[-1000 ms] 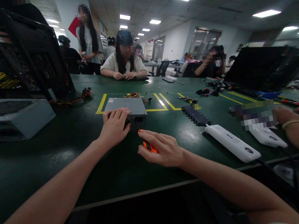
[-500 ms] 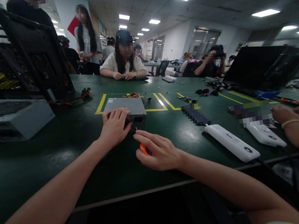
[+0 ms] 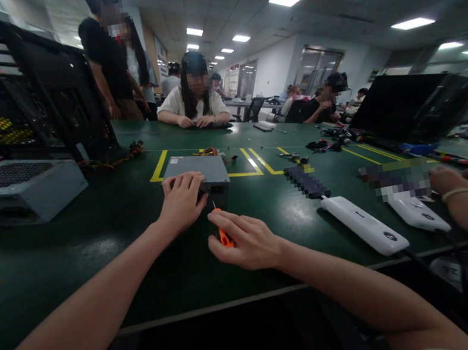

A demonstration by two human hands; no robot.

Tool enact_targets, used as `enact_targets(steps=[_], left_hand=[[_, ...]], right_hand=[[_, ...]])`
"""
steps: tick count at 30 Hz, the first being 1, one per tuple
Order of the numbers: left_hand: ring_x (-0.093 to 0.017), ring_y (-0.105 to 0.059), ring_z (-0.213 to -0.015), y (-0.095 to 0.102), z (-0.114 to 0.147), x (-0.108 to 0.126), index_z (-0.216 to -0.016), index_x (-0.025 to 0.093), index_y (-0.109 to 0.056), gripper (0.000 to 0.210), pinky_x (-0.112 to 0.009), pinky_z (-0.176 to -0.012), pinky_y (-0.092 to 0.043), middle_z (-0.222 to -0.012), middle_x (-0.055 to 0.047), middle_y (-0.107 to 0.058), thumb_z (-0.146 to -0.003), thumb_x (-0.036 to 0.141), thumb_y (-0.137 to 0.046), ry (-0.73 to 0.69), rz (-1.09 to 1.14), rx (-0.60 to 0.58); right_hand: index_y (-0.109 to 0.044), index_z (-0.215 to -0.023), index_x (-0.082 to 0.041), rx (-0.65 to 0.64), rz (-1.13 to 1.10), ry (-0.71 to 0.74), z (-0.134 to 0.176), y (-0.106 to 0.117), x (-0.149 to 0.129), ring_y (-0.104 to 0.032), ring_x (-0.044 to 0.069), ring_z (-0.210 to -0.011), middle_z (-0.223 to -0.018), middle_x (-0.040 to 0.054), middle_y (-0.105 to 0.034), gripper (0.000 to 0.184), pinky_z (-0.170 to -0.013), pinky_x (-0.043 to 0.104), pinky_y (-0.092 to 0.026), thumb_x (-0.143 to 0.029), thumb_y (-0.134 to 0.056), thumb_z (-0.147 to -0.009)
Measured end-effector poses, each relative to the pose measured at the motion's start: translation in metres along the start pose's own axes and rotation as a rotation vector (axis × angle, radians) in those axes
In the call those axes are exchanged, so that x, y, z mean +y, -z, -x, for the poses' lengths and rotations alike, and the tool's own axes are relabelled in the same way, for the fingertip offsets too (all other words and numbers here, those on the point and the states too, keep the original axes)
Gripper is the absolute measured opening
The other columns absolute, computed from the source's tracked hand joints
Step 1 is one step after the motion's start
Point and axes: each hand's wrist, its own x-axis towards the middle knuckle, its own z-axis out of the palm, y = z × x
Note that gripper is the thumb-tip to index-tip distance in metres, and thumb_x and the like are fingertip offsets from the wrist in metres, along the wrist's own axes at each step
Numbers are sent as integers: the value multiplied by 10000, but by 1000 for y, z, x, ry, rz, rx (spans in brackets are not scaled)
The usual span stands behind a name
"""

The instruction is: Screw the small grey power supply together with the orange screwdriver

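Note:
A grey computer power supply (image 3: 196,168) lies on the green table, its near face with a socket turned toward me. My left hand (image 3: 184,199) grips its near left edge, fingers over the top and thumb against the near face. In my right hand (image 3: 245,238) is an orange-and-black screwdriver (image 3: 225,235), held just in front of the power supply. The thin shaft points up toward the near face; whether its tip touches is hard to see. My fingers hide part of the handle.
To the left stand a second power supply (image 3: 14,188) and a black computer case (image 3: 27,96). White power banks (image 3: 363,224) with cables lie to the right, near a co-worker's hands (image 3: 447,181). Yellow tape (image 3: 245,174) marks the table (image 3: 155,291). Another person (image 3: 196,100) sits opposite.
My right hand has shifted slightly left and down, showing more of the screwdriver's handle. The left hand stays on the power supply. A person in black behind the table has moved right.

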Motion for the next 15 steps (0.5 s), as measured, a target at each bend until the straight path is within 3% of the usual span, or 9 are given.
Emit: enact_targets(steps=[7,15], left_hand=[[-267,-442,-1157,0,0,0,-1154,206,-471,318,-451,-952,-248,-1251,-108,-519,-842,264,-450,4,-3,-5],[-269,-451,-1137,0,0,0,-1147,194,-472,312,-442,-935,-257,-1241,-109,-520,-844,269,-452,5,-20,-3]], right_hand=[[-510,-1001,-240,28,-36,-33,0,1,1,-516,229,-1139,-1164,124,-562,177,-775,277,-474,-216,-521,-826],[-505,-1019,-245,84,8,-45,0,2,4,-565,205,-1057,-1110,117,-581,231,-743,249,-492,-193,-563,-802]])
